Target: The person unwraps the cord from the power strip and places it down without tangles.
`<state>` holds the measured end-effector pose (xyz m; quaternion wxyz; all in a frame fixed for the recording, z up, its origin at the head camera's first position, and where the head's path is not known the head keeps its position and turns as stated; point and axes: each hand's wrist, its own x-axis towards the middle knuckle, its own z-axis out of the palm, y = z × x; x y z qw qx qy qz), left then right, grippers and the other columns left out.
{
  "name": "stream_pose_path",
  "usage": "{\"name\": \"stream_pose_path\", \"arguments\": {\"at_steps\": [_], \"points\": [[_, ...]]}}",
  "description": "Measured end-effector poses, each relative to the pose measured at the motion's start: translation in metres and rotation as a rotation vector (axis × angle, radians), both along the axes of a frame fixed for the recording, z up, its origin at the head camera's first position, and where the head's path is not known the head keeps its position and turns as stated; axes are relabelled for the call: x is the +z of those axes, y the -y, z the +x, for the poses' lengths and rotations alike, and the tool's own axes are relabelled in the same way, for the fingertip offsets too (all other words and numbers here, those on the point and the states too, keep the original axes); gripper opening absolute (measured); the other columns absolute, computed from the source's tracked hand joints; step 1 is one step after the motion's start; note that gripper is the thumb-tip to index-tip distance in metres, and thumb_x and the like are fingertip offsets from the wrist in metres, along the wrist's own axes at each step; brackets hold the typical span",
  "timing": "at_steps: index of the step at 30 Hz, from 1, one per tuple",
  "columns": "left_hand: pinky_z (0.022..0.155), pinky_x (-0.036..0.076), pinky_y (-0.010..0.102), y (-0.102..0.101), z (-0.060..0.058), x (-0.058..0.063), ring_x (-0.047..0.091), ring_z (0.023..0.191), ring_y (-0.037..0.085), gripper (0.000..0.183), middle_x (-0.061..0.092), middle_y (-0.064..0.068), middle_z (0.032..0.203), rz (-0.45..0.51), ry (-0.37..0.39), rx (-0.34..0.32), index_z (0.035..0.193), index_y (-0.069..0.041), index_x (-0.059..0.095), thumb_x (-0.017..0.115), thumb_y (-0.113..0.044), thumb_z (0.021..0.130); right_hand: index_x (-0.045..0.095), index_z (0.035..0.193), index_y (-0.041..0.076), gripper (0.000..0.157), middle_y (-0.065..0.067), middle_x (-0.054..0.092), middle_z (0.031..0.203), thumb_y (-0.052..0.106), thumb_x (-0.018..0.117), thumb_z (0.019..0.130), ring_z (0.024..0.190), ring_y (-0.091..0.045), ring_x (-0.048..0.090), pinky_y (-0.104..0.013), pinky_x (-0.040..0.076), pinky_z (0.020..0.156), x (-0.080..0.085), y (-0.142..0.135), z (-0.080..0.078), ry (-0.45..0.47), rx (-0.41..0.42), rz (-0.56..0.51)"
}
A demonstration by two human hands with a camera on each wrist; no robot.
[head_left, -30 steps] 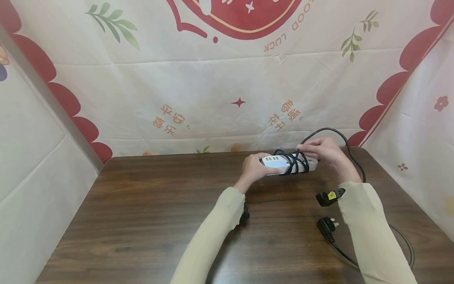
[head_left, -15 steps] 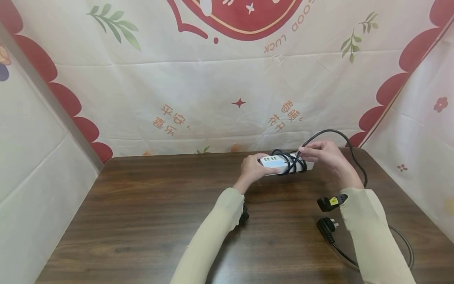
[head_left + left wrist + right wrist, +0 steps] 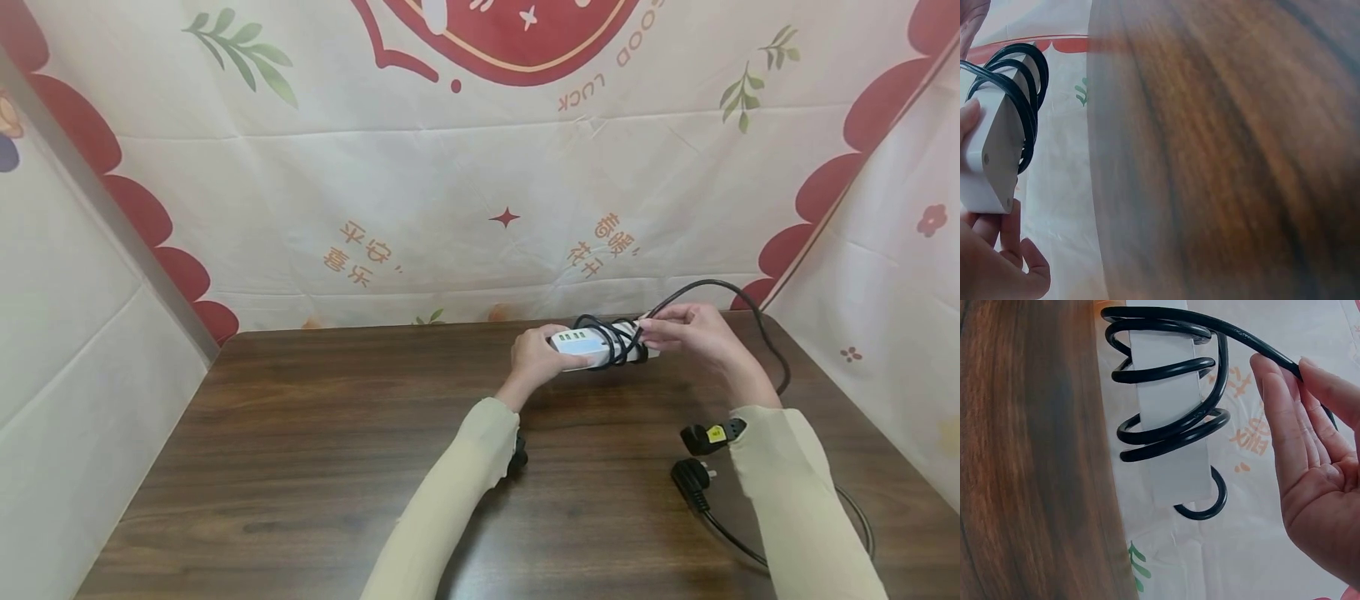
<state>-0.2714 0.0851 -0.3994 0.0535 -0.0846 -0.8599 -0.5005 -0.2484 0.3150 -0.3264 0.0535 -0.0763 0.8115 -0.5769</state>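
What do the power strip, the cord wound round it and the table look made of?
Power strip: probably hard plastic, white and smooth, with crisp edges. Cord: likely black rubber or soft plastic, slightly glossy, bending in smooth loops with highlights. Table: brown wood grain, soft sheen; real wood or laminate, I can't tell.

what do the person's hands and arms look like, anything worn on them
The left hand and right hand wear no gloves. The left sleeve and right sleeve are long, plain and pale cream, slightly wrinkled. A black device with a yellow label shows at the right cuff, and a black piece partly shows beside the left sleeve.
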Motion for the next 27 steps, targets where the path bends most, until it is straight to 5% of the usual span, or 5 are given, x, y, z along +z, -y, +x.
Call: {"name": "stream_pose_path", "arguments": {"at_steps": [7, 15, 27], "points": [[0.066, 0.04, 0.022, 0.0, -0.002, 0.001, 0.053, 0.075, 0.005, 0.05, 0.066, -0.011, 0.088, -0.007, -0.006, 0.025, 0.099, -0.023, 0.07, 0.085, -0.042, 0.054, 0.057, 0.094, -0.007, 0.027, 0.004, 0.069, 0.075, 0.018, 0.063, 0.086, 0.073, -0.011, 0.067, -0.027, 0.052, 0.068, -0.006, -0.008, 0.004, -0.023, -0.005, 0.057], [0.066, 0.04, 0.022, 0.002, -0.002, 0.004, 0.053, 0.075, 0.005, 0.052, 0.066, -0.009, 0.09, 0.005, -0.007, 0.014, 0.102, -0.022, 0.07, 0.085, -0.041, 0.056, 0.065, 0.08, 0.01, 0.006, 0.001, 0.069, 0.074, 0.011, 0.063, 0.086, 0.071, -0.01, 0.067, -0.026, 0.052, 0.066, -0.013, -0.017, 0.006, -0.024, -0.005, -0.048], [0.065, 0.04, 0.022, 0.005, -0.001, 0.005, 0.053, 0.076, 0.005, 0.053, 0.066, -0.009, 0.092, 0.013, -0.017, 0.014, 0.104, -0.023, 0.069, 0.084, -0.041, 0.057, 0.064, 0.081, 0.009, 0.005, -0.001, 0.07, 0.075, 0.01, 0.063, 0.086, 0.072, -0.011, 0.067, -0.029, 0.052, 0.068, -0.022, -0.02, 0.007, -0.007, 0.013, -0.063]]}}
